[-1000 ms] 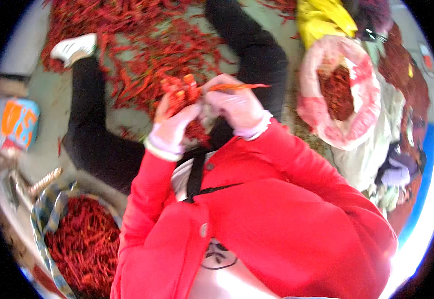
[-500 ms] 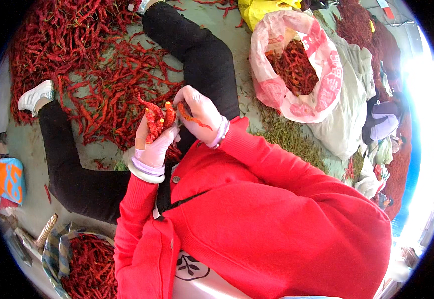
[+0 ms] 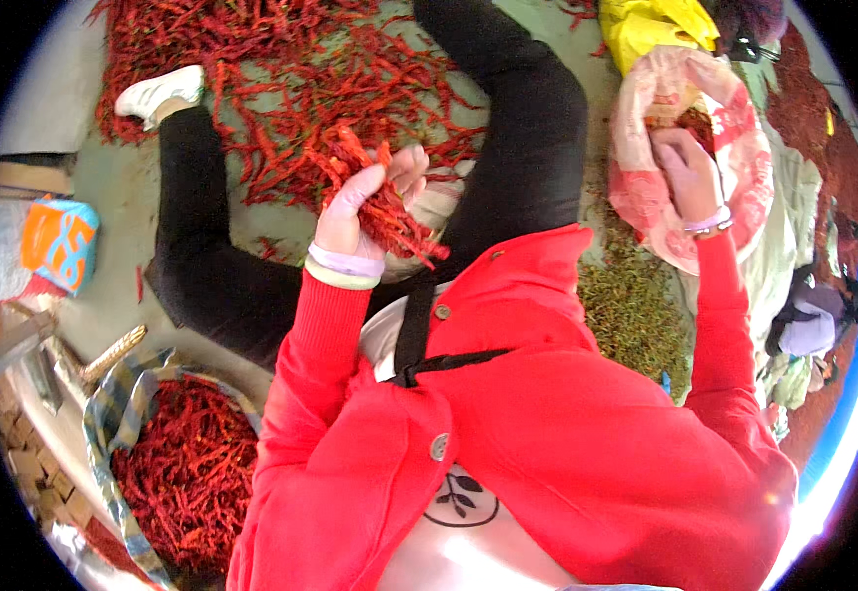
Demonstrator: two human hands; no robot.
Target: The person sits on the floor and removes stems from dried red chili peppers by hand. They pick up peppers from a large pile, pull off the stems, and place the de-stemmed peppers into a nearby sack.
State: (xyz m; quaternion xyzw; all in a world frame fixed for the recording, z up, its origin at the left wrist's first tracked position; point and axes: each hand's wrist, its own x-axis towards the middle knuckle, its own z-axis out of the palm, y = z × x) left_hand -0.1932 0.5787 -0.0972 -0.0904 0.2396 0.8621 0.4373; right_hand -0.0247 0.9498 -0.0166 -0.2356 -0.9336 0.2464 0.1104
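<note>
Red chillies [image 3: 385,212]; red jacket [image 3: 547,414]; pink-and-white bag [image 3: 744,148], perhaps patterned.

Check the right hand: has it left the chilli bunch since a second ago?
Yes. The right hand went rightward from the chilli bunch in the left hand, into the pink plastic bag.

You are sitting on a grey-green floor [image 3: 129,212], and most of what lies on it is red. Beyond your left hand [image 3: 355,202] a loose spread of dried chillies [image 3: 252,89] covers the floor — it runs up to the far edge of view. Under your right hand [image 3: 690,172] stands an open pink-and-white sack [image 3: 744,148], and nearer you than that hand lies a patch of green stems [image 3: 631,315]. Well to the left of your left hand rests an orange-and-blue box [image 3: 60,246], and nearer you — lower left — a cloth-lined basket [image 3: 119,414] full of chillies.
</note>
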